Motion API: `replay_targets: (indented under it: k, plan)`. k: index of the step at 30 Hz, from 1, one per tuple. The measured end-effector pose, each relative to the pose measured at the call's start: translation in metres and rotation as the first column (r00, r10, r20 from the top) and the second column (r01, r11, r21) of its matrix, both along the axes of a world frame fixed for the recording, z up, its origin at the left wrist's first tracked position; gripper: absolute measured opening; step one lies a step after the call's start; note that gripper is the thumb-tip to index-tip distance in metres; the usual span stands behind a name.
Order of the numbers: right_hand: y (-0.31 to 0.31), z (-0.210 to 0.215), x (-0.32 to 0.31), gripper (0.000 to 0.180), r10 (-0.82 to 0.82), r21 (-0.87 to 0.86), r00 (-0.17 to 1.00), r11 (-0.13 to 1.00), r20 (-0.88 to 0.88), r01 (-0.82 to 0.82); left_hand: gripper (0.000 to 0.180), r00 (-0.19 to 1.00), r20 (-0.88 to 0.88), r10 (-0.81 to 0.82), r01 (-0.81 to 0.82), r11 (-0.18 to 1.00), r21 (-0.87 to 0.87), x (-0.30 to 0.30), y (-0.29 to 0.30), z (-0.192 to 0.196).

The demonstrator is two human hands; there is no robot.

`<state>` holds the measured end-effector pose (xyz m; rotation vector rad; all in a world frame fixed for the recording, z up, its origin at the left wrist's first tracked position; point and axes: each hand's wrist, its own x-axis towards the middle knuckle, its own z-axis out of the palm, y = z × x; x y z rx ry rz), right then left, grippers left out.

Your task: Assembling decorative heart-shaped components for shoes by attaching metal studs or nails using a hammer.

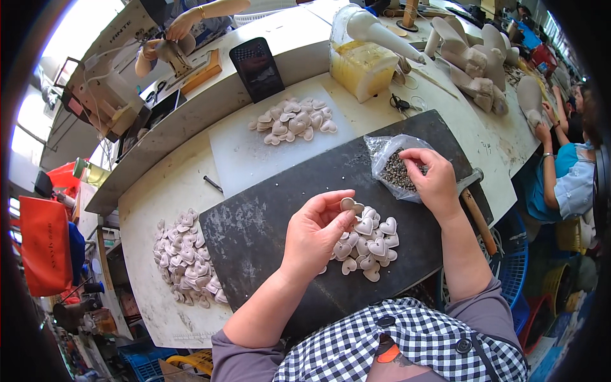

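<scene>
Beige heart [348, 204] sits pinched between thumb and forefinger of the left hand [316, 230].

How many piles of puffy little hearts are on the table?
3. The far heart pile sits on the white sheet, the left heart pile on the pale tabletop, and the near heart pile on the black mat, partly hidden by the left hand.
</scene>
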<state>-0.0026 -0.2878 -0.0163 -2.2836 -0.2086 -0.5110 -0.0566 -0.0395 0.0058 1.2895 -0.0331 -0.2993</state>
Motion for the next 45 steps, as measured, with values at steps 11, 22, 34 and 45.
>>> replay_targets:
  k: [11,22,34,45]
  plan:
    - [0.054,0.034,-0.047,0.016,0.365,0.237,0.929,0.899,0.064,-0.369,0.02,0.996,-0.073,-0.043,0.046,0.998,0.048,-0.005,-0.006,0.004]
    - [0.055,0.038,-0.052,0.016,0.317,0.026,0.933,0.945,0.168,-0.326,0.019,0.989,0.149,-0.02,-0.009,0.981,0.191,-0.016,-0.007,0.005]
    - [0.063,0.041,-0.064,0.012,0.29,-0.095,0.945,0.956,0.152,-0.278,0.017,0.983,0.182,-0.001,-0.033,0.983,0.182,-0.022,-0.011,0.002]
    - [0.061,0.038,-0.073,0.02,0.46,0.54,0.882,0.77,-0.1,-0.34,0.008,0.912,0.409,0.033,-0.167,0.941,0.295,-0.028,-0.01,0.012]
